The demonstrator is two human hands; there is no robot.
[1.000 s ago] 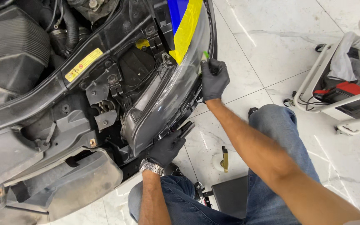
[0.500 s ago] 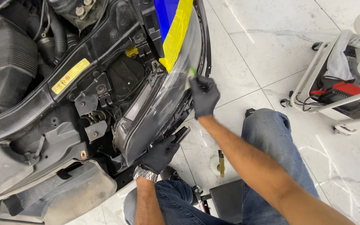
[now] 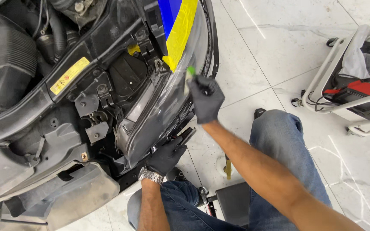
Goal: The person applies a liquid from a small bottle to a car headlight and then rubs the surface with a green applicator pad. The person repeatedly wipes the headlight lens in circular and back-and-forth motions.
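The headlight (image 3: 159,115) sits in the stripped front of the car, just ahead of our knees, its long axis running from low and near us up and away to the yellow tape (image 3: 180,32). Our right hand (image 3: 205,99), gloved, is clenched around a small green-tipped tool (image 3: 190,73) pressed to the lens near its far end, while our left hand (image 3: 165,156), also gloved, grips the lamp's lower near edge beside a black trim piece (image 3: 185,137). Both hands touch it, one toward each end, with the white cart (image 3: 335,72) well apart on the right.
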